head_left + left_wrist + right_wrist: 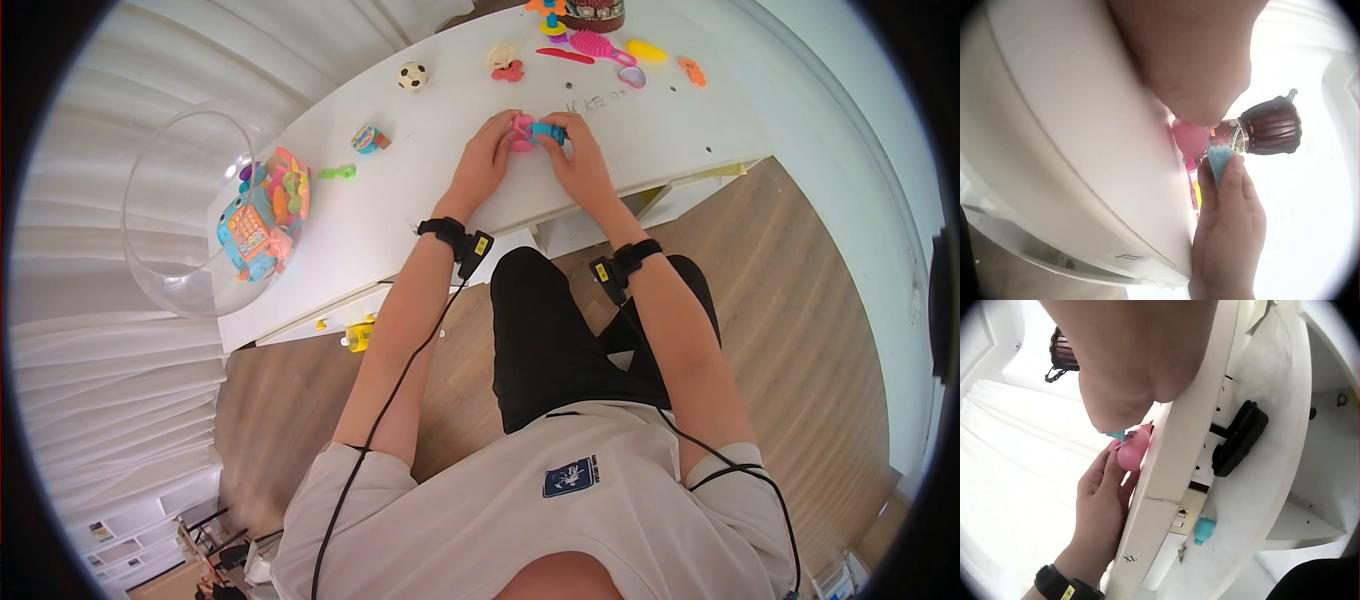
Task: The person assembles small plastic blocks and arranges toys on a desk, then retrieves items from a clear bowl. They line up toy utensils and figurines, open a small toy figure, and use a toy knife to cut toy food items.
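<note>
My left hand (485,160) grips a rounded pink toy piece (521,134) low over the white table (440,140). Its smooth bulging side shows in the right wrist view, with the left fingers (1107,469) curled against it. From the other side, my right hand (582,168) pinches a small teal toy piece (546,132) between thumb and fingers. The teal piece (1219,164) sits right against the pink one (1190,137). Where the two meet is partly covered by the fingers.
A small football (412,76), a blue round toy (368,139) and a green piece (338,172) lie leftward. A clear bowl (150,255) stands by a toy phone (250,235). Behind are a pink hairbrush (597,46) and red knife (565,55). An open drawer (680,195) juts out front.
</note>
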Tool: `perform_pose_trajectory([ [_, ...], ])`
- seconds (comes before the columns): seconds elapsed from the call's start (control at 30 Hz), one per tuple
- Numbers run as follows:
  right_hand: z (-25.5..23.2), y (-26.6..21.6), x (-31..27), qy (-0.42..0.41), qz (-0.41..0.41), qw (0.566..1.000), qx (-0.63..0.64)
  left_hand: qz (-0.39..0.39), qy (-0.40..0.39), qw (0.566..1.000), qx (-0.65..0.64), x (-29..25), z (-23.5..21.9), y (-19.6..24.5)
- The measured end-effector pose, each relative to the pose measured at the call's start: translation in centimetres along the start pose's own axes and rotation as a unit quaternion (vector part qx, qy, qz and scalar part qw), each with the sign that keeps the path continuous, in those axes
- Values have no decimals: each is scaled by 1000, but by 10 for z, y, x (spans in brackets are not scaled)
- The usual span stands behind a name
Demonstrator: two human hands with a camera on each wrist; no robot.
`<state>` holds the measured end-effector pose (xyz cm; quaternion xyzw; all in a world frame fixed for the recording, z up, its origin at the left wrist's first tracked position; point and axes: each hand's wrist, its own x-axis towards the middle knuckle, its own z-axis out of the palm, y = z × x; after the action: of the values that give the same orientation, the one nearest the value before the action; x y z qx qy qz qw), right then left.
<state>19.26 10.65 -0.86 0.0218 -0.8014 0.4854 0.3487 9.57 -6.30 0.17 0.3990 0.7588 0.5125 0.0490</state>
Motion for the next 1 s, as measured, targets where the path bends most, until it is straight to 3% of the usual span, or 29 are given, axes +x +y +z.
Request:
perform_pose_trajectory([
  [0.1, -2, -6, 1, -30, 57, 997, 36, 39, 9, 997, 69, 0, -1, -2],
  [0.2, -2, -6, 0, -18, 9, 1000, -1, 26, 24, 999, 27, 0, 0, 5],
  [0.27, -1, -7, -3, 3, -34, 999, -28, 71, 31, 995, 64, 0, -1, 6],
  [0.47, 4, -7, -8, -2, -93, 995, -40, 101, 60, 989, 94, 0, 1, -8],
  [0.7, 6, -11, -8, -7, -114, 992, -54, 62, 60, 994, 68, -2, 1, -7],
  [0.8, 6, -8, -6, -4, -86, 995, -46, 56, 64, 994, 63, -3, 0, -6],
  [0.87, 4, -4, -3, 1, -13, 1000, -24, 62, 64, 994, 60, -2, 1, -4],
  [1.0, 7, 4, -2, -19, 17, 1000, -16, 66, 83, 993, 57, 0, 2, -6],
])
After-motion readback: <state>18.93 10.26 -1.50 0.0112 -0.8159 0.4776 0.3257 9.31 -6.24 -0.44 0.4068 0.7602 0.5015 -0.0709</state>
